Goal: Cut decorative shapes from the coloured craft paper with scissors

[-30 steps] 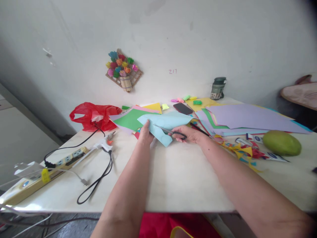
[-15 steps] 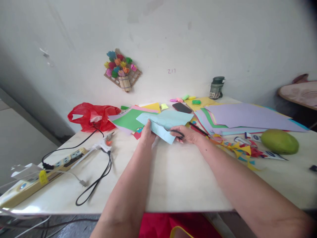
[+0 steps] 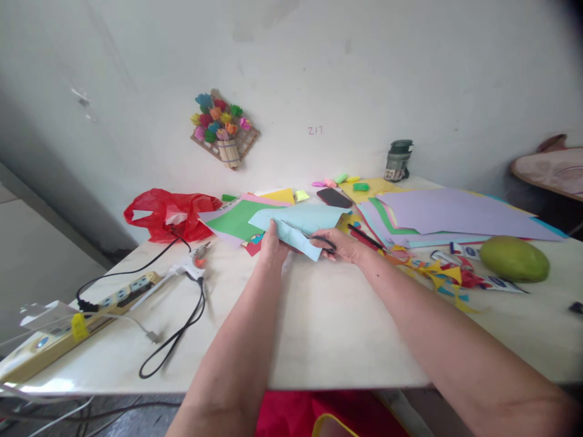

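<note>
1. Pale blue, thin, pencil-marked paper sheet [image 3: 314, 216] lies between the two hands, raised above the table [image 3: 337, 340]; its upper part stretches rightward from the left hand, beyond both hands.
2. Bare left hand [image 3: 272, 246] pinches the sheet near its left end, thumb on top.
3. Bare right hand [image 3: 339, 244] is closed around the black-handled metal scissors [image 3: 324, 240], at the sheet's right, nearer side; whether its fingers also touch the sheet, I cannot tell.
4. Long axis of the scissors runs from the right hand leftward and slightly away, towards the left thumb.
5. Along that line the sheet parts, a narrower flap hanging on the near side, between the hands.
</note>
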Demonstrator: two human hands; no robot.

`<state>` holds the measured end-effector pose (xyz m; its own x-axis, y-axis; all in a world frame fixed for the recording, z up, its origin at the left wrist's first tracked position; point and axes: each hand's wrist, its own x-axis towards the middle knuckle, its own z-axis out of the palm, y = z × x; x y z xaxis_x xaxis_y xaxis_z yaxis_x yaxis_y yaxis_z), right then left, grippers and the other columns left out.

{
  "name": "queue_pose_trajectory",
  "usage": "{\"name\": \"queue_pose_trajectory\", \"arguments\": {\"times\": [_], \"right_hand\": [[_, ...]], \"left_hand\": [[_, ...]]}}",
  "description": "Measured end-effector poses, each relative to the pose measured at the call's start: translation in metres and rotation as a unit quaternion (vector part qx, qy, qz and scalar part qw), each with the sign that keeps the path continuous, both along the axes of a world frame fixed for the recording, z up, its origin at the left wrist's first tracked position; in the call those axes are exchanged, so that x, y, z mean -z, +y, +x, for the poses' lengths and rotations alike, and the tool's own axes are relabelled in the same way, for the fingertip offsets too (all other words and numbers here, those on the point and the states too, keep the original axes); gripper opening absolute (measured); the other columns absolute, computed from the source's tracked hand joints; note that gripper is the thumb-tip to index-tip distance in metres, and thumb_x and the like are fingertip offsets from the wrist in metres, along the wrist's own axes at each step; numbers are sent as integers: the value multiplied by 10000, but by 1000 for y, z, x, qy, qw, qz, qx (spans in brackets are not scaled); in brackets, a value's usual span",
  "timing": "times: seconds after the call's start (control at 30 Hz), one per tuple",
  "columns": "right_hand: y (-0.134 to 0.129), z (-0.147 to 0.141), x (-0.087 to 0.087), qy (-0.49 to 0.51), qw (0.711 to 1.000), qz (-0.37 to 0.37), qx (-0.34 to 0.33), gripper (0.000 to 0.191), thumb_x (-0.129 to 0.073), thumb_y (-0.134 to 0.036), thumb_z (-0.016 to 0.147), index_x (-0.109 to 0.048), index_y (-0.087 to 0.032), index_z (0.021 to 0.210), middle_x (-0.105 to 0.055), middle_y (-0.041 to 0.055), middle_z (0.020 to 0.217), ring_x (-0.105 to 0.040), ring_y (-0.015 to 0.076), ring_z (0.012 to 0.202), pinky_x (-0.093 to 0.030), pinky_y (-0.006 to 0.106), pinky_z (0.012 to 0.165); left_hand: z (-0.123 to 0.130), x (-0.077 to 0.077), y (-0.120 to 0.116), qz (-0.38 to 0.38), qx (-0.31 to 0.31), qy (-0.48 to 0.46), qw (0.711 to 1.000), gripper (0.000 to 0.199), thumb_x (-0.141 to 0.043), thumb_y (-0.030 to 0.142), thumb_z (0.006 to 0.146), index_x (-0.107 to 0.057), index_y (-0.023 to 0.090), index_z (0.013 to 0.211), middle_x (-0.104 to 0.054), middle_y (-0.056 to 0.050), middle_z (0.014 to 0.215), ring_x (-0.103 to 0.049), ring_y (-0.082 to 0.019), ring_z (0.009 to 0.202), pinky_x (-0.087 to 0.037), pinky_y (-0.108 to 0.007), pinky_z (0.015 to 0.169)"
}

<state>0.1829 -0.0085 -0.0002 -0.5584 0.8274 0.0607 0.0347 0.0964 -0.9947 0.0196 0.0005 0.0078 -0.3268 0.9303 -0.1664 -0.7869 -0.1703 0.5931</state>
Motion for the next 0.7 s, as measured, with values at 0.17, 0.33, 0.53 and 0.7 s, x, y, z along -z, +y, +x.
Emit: {"name": "queue_pose_trajectory", "arguments": {"times": [0.17,0.33,0.53,0.7], "right_hand": [[-1,-2,-2,8,1000,-10,13,287,-647,-365,668,-607,-117,806,-464,-51,461,-359,40,332,-250,152,276],[-3,-3,-3,6,1000,-4,17,321,-662,-382,660,-598,-113,822,-462,-54,452,-356,40,331,-252,153,276],[-7,-5,-7,2,1000,-1,23,296,-663,-367,667,-584,-113,796,-451,-59,448,-335,29,324,-244,149,275],[-8,-6,-8,0,999,-19,42,336,-707,-296,628,-589,-106,879,-468,-54,453,-367,43,340,-263,154,269]], "left_hand": [[-1,2,2,14,-4,3,1000,148,-501,264,841,-576,138,862,-644,-73,917,-622,-172,871,-487,-361,862],[0,4,4,23,-7,-9,1000,151,-495,268,846,-571,144,886,-649,-77,863,-626,-175,873,-499,-344,835],[2,4,4,27,-28,-15,999,133,-510,266,839,-574,157,879,-652,-53,857,-632,-162,853,-508,-331,812],[4,4,4,21,-37,-12,999,139,-500,268,843,-576,155,869,-658,-60,884,-633,-168,876,-505,-324,820]]}}
